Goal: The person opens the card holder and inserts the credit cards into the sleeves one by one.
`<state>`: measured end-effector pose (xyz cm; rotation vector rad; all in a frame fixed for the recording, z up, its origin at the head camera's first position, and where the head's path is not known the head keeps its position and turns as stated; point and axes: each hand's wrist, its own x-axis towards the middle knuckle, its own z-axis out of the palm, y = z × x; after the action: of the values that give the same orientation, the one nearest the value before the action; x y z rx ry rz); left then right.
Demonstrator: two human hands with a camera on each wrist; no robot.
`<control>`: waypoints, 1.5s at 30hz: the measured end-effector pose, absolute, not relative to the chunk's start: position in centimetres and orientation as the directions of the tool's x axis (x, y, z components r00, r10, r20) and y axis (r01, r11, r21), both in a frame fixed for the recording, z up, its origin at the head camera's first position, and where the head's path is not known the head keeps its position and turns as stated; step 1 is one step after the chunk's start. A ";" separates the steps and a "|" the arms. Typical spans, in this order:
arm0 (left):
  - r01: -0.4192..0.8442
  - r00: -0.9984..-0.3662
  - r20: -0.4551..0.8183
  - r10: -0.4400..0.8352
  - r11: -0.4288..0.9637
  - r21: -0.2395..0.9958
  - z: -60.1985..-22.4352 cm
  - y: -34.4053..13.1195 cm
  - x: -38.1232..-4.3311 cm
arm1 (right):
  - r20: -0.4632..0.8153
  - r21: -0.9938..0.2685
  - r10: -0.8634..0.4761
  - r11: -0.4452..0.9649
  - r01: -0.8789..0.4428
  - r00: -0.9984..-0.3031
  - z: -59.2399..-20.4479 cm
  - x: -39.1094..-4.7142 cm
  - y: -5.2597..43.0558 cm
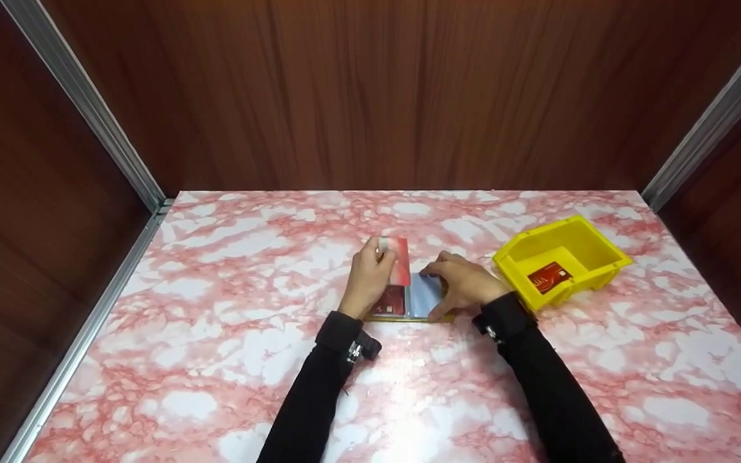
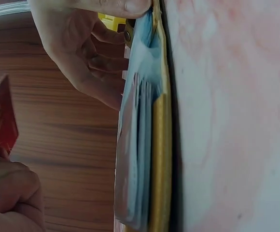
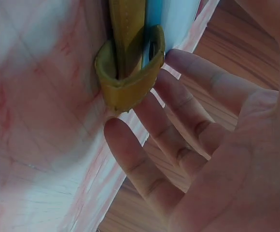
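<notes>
A red card (image 1: 401, 262) is pinched in my left hand (image 1: 368, 273), raised above the left half of an opened mustard-yellow card holder (image 2: 161, 159). In the left wrist view the red card (image 2: 3, 118) stands up from the curled fingers. Clear sleeves (image 1: 426, 296) fill the holder, and a dark red card (image 1: 392, 302) lies in the left side. My right hand (image 1: 467, 283) grips the right half, thumb at the near edge, fingers at the far edge. Beside those fingers the right wrist view shows the holder's strap (image 3: 125, 94).
A yellow bin (image 1: 518, 254) stands right of my right hand, with a red card (image 1: 548, 278) inside. The table (image 1: 216, 360) has a red-and-white marbled top. Brown wood-grain panels (image 1: 370, 96) wall it at the back and sides.
</notes>
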<state>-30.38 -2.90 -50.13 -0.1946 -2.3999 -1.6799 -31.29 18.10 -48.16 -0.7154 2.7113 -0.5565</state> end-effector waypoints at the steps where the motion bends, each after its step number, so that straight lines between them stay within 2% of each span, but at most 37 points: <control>1: 0.227 -0.970 0.243 -0.003 0.339 0.913 -50.1 -2.9 -30.4 | -0.170 -0.428 -0.519 0.805 -0.412 -0.838 -48.2 -31.3 18.1; 8: 0.282 -0.959 0.272 0.075 0.317 0.906 -50.5 -3.9 -30.5 | -0.205 -0.415 -0.508 0.819 -0.396 -0.837 -48.9 -31.5 18.0; 12: 0.306 -0.950 0.288 0.118 0.193 0.932 -50.7 -4.2 -30.8 | -0.183 -0.421 -0.519 0.809 -0.411 -0.835 -48.9 -31.7 18.0; 21: 0.234 -0.970 0.237 0.053 -0.050 0.971 -50.4 -3.9 -30.6 | -0.148 -0.434 -0.543 0.787 -0.439 -0.827 -48.8 -31.7 18.3; 27: 0.367 -0.930 0.365 0.046 0.206 0.907 -50.7 -3.9 -31.0 | -0.170 -0.433 -0.533 0.796 -0.423 -0.829 -48.7 -31.8 18.3; 31: 0.423 -0.903 0.429 0.031 0.250 0.871 -50.9 -4.1 -31.2 | -0.161 -0.432 -0.539 0.792 -0.432 -0.827 -48.6 -31.8 18.4; 34: 0.387 -0.921 0.389 0.026 0.176 0.905 -50.8 -4.3 -31.2 | -0.158 -0.433 -0.536 0.792 -0.429 -0.829 -48.5 -31.8 18.4; 38: 0.241 -0.970 0.239 0.051 0.055 0.969 -50.7 -4.3 -31.0 | -0.172 -0.439 -0.529 0.796 -0.416 -0.831 -48.6 -31.8 18.4; 45: 0.109 -0.992 0.105 0.066 0.052 0.993 -50.6 -4.2 -31.0 | -0.163 -0.429 -0.535 0.795 -0.429 -0.829 -48.6 -32.0 18.5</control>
<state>-30.96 -4.19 -50.59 -0.1871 -2.2553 -2.1338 -32.02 18.48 -48.65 -0.7427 2.7085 -0.5503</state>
